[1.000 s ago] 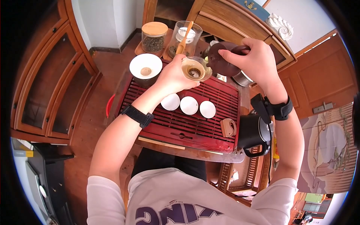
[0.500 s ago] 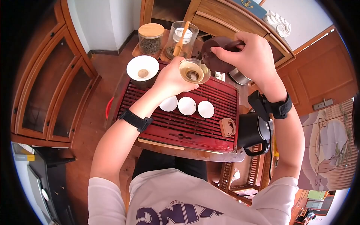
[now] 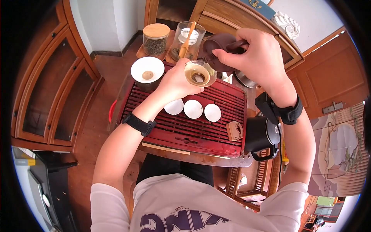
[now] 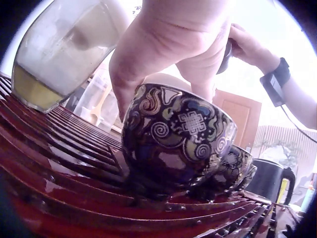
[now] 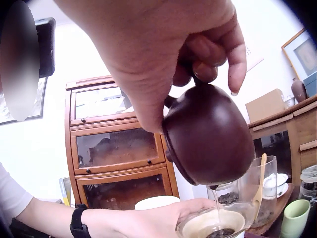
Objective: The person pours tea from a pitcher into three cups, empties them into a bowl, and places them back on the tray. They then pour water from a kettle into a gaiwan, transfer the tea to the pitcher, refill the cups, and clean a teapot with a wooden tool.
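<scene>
My right hand (image 3: 259, 52) grips the handle of a dark brown teapot (image 3: 220, 48), its thumb over the lid side. The teapot is tipped, and in the right wrist view a thin stream falls from its spout into a clear glass pitcher (image 3: 210, 71) with a strainer (image 3: 199, 78) in its mouth. My left hand (image 3: 176, 81) holds the pitcher's side. Yellowish liquid shows low in the pitcher (image 4: 37, 91) in the left wrist view. Close below that hand stands a dark patterned cup (image 4: 178, 134), one of three small white-lined cups (image 3: 193, 109) in a row.
Everything centres on a red slatted tea tray (image 3: 177, 131). A white-lined bowl (image 3: 147, 65) stands at its left, a small wooden piece (image 3: 234, 130) at its right. Behind are a lidded tea jar (image 3: 155, 42) and a glass with a wooden scoop (image 3: 188, 40). A black kettle (image 3: 262, 135) flanks the tray.
My right hand has shifted left with the teapot, which now sits nearer above the pitcher. My left hand and the pitcher have stayed almost in place.
</scene>
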The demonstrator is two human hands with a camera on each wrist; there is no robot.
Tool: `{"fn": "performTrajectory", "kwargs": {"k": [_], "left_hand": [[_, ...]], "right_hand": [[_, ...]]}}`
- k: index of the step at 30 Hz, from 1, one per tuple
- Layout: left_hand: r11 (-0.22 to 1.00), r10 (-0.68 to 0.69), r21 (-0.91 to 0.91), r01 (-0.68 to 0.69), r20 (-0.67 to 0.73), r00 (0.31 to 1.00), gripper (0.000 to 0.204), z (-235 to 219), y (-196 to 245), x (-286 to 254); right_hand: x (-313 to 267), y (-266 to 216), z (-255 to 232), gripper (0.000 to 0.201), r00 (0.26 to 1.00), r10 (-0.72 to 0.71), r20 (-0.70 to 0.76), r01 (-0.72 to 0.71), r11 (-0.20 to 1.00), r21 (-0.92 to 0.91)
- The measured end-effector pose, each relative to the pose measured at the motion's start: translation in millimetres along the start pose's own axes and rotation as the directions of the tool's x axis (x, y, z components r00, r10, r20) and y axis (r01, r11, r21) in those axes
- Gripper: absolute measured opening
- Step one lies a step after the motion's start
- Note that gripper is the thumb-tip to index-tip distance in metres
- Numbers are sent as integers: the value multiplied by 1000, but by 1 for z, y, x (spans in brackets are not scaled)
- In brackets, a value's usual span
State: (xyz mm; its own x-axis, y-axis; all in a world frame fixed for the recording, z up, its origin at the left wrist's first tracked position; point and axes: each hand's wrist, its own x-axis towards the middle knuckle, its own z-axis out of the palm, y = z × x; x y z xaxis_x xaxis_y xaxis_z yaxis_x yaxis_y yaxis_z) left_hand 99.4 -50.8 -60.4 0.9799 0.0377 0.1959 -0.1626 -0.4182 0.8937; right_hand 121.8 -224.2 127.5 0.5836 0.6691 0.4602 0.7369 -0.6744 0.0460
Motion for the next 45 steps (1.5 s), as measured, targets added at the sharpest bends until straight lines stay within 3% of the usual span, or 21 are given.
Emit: {"fn": "performTrajectory", "kwargs": {"k": [3,10,12,25,27,34,36,45], "left_hand": [[1000,20,-9,-20,20,1000,91,0,-3,2],[999,33,-7,-32,32,999,90,-1,-1,2],[999,-1,-34,2,23,1000,70,0,1,1],[999,-20,-31,21,39,999,75,-5,8,-2],[996,41,-76,-37,46,998,84,-6,7,-2],[993,72,-96,-71,4,997,79,-6,11,-4],[996,-11,-85,17,73,997,80,-9,18,-6],[999,-46,-14,47,59,997,86,-9,22,-7]], "right_hand": [[-1,-2,0,38,1000,7,4,-7,1000,4],[-4,2,4,34,989,-133,-71,132,991,-6],[-4,1,3,34,989,-132,-61,132,991,-2],[-7,1,1,30,970,-235,-70,234,972,-17],[-8,1,0,29,967,-247,-66,247,969,-9],[-13,3,0,34,948,-310,-68,306,950,-66],[-16,6,0,35,936,-344,-76,337,938,-85],[-16,2,5,34,911,-408,-66,406,913,-41]]}}
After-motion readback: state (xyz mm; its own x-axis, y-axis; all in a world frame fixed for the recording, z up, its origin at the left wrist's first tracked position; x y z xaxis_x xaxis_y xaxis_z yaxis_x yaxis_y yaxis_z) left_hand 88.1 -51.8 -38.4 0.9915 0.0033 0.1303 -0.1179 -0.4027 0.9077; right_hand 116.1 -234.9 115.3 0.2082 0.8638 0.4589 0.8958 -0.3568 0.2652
